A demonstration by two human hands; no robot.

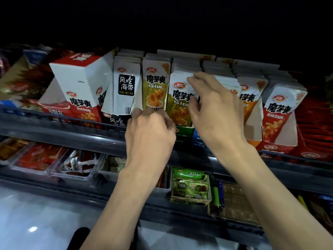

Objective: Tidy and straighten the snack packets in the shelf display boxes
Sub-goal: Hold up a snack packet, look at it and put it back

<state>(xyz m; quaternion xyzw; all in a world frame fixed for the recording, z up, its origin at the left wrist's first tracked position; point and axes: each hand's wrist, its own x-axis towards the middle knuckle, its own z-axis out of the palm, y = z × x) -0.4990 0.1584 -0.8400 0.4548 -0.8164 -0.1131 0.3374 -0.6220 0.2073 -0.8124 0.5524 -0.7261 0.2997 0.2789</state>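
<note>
**Operator:** Nearest my camera are the left forearm (115, 213) and the right forearm (281, 204), both reaching up to the upper shelf (54, 123). The left hand (149, 134) has its fingers curled at the foot of the first green packet (155, 91). The fingertips are hidden, so I cannot tell whether it pinches anything. The right hand (214, 109) grasps the second green packet (180, 100) at the front of the next row, with fingers hooked over its top and right edge.

**Supervisor:** Failure modes?

**Operator:** Three, in my judgement.
1. The second green packet stands tilted and touches its neighbour. Pulling it alone may drag the packets behind it out of the green display box (183, 134).
2. The left hand sits just beside the white packet (126, 87). A push there may tip that row.
3. The red-and-white carton (81, 82) leans and stands near. A knock could topple it.

**Supervisor:** Legible text?

**Operator:** Both green packets, the orange packet (250, 98), the red packet (277, 112) and the carton read 魔芋爽. The white packet reads 风吃海带. The red oval logos are too small to confirm.
</note>
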